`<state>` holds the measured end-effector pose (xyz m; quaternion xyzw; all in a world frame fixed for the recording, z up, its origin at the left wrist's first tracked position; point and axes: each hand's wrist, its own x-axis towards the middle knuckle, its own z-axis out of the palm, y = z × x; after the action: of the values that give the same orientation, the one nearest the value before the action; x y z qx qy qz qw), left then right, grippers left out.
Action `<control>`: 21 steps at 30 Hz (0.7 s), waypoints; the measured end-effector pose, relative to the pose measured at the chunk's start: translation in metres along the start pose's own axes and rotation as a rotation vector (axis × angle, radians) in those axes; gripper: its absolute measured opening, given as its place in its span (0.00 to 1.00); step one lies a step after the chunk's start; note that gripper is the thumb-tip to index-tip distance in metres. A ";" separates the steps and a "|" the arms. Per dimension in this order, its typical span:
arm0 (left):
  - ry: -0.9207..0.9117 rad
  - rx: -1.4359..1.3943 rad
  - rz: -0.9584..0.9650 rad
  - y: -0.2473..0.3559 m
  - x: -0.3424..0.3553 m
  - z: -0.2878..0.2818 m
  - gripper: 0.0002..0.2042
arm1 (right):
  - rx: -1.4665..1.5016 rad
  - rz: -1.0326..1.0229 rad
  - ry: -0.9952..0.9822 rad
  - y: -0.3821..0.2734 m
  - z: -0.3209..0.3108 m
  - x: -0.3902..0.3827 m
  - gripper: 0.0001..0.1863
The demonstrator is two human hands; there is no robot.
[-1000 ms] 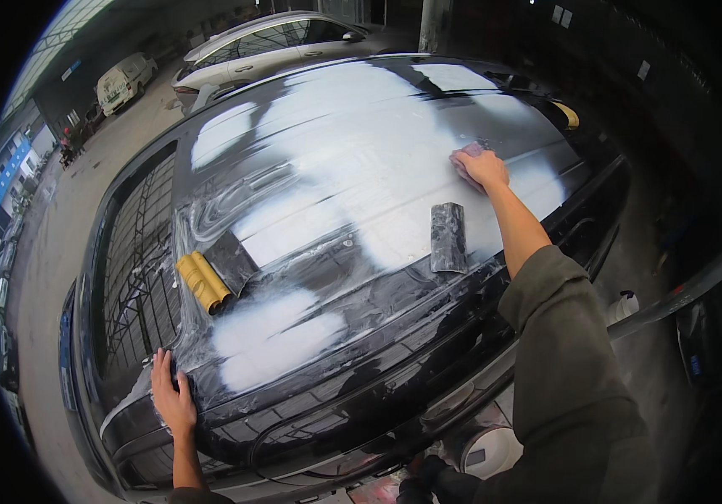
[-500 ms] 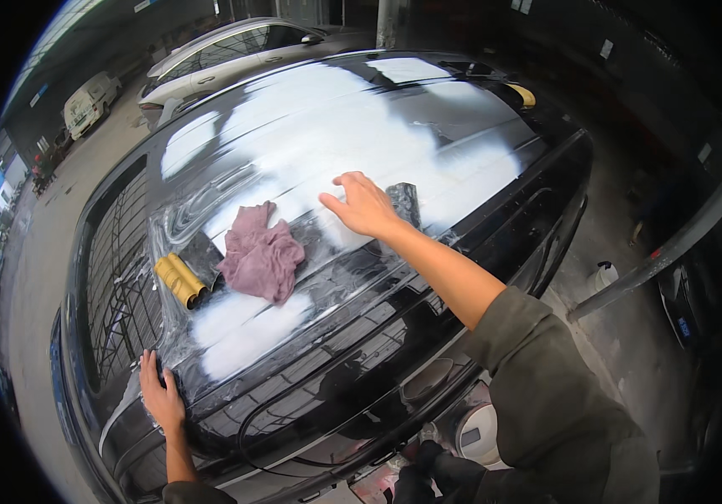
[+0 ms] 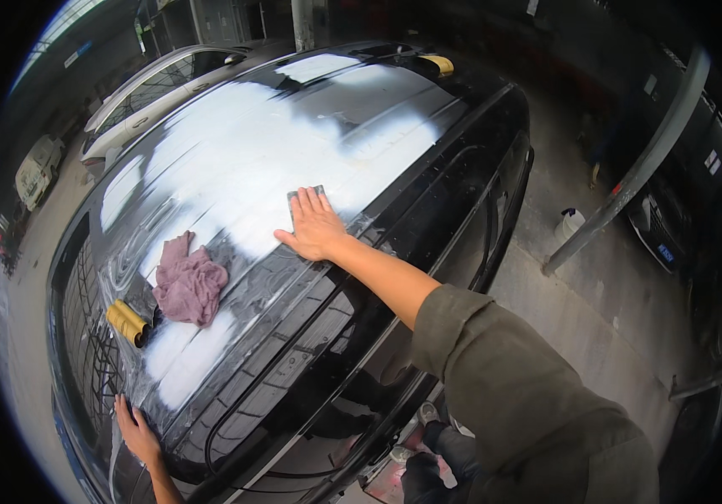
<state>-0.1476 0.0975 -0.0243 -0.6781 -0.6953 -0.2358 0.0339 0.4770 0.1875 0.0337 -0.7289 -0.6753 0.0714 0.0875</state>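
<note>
A black car roof (image 3: 378, 197) carries large patches of white powdery coating. My right hand (image 3: 315, 220) lies flat with fingers spread on a dark rectangular sheet (image 3: 318, 191), mostly hidden beneath it. To its left, a crumpled mauve cloth (image 3: 189, 281) rests on the roof, beside curled yellow sheets (image 3: 127, 321) and a dark piece partly hidden behind them. My left hand (image 3: 136, 428) rests with fingers apart on the roof's edge at the lower left, below the yellow sheets.
A white car (image 3: 130, 109) stands beyond the roof and a van (image 3: 39, 172) at left. At right are a slanted metal post (image 3: 605, 214), a white bucket (image 3: 569, 225) and a dark car (image 3: 655, 231). My feet (image 3: 428, 413) show below the car's edge.
My right hand has released the mauve cloth, now lying at left, and moved onto the dark sheet. The view has shifted, so the roof appears farther left. My left hand stays on the edge.
</note>
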 end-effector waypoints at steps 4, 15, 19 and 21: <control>-0.065 0.344 -0.208 0.002 0.003 0.023 0.26 | 0.011 -0.109 0.009 0.007 -0.005 0.010 0.53; -0.127 0.113 0.213 0.249 0.018 0.049 0.31 | -0.070 -0.096 -0.037 0.155 -0.042 0.048 0.52; -0.116 0.103 0.223 0.259 0.015 0.053 0.32 | -0.081 0.267 0.040 0.227 -0.052 0.095 0.56; -0.121 0.099 0.203 0.264 0.015 0.052 0.32 | -0.083 0.446 0.099 0.188 -0.040 0.115 0.59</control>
<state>0.1190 0.1224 0.0093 -0.7555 -0.6346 -0.1551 0.0490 0.6780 0.2874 0.0325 -0.8655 -0.4949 0.0254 0.0728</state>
